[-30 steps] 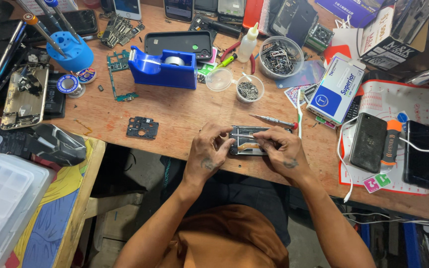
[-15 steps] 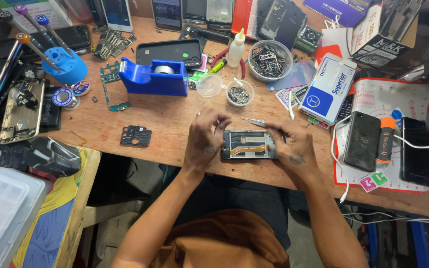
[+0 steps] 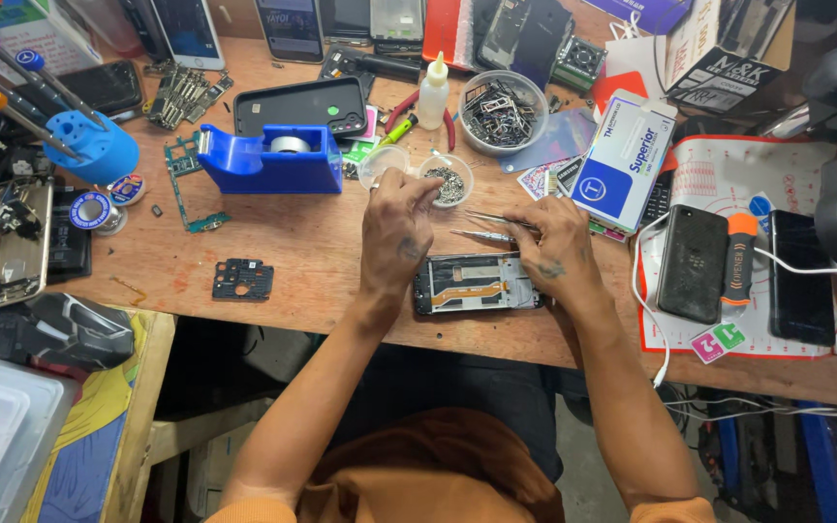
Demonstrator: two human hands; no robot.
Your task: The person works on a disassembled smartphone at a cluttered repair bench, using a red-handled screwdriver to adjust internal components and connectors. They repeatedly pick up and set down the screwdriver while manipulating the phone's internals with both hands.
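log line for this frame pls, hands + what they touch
left hand: fingers in small screw dish | right hand: holds tweezers | opened phone: flat on wooden bench

Table [image 3: 322, 242]: bare wood, matt, worn and scuffed, reddish stain. Opened phone frame [image 3: 478, 284] under the hands: dark matt plastic and metal inside, orange flex strip with slight sheen. Tweezers [image 3: 498, 220] in right hand [image 3: 554, 254]: bright polished metal. Small dish [image 3: 449, 180] at 12 o'clock of left hand [image 3: 394, 228]: clear plastic, filled with tiny metal screws. Tape dispenser [image 3: 263, 160] at 10 o'clock: glossy blue plastic. Black phone [image 3: 693, 263] at 3 o'clock: matt back. Mat [image 3: 728, 194] under it: smooth white, red print. Carton [image 3: 622, 160] at 1 o'clock: glossy cardboard.
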